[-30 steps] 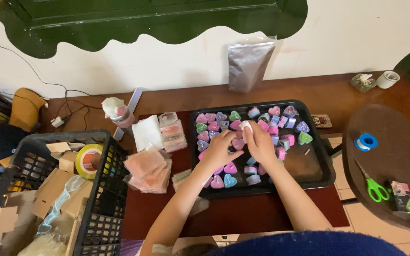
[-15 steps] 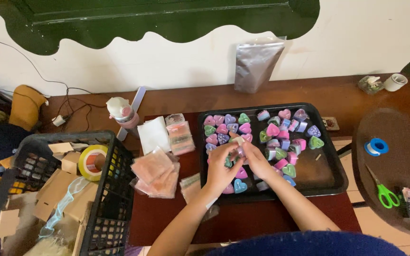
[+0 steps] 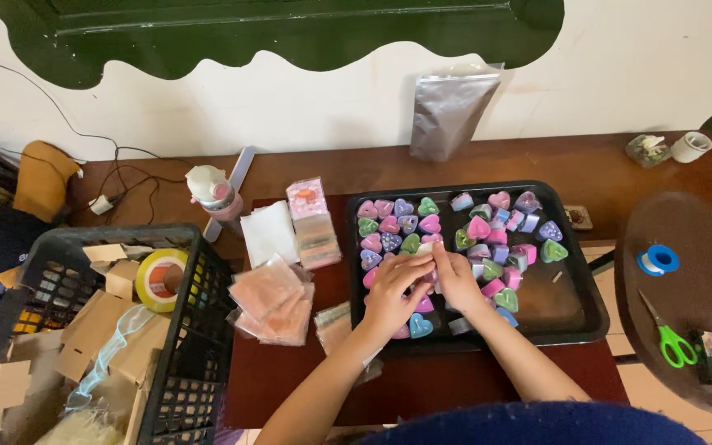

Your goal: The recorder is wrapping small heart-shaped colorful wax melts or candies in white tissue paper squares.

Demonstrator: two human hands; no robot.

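Pastel heart-shaped soaps [image 3: 409, 224] on black tray [image 3: 574, 317]

The left hand [image 3: 391, 290] and right hand [image 3: 457, 278] hide the small piece pinched between them and several heart shapes [image 3: 422, 326] beneath.

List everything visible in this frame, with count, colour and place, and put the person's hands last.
black tray: one, on the table, centre
heart-shaped pieces: dozens, pink, purple, green, blue, in the tray
clear packets: a pile, pinkish, left of the tray
black crate: one, far left, holding cardboard and a yellow tape roll
silver pouch: one, against the wall
green scissors: one, on the round table at right
blue tape roll: one, above the scissors
left hand: over the tray, fingers on a small piece
right hand: touching the same piece
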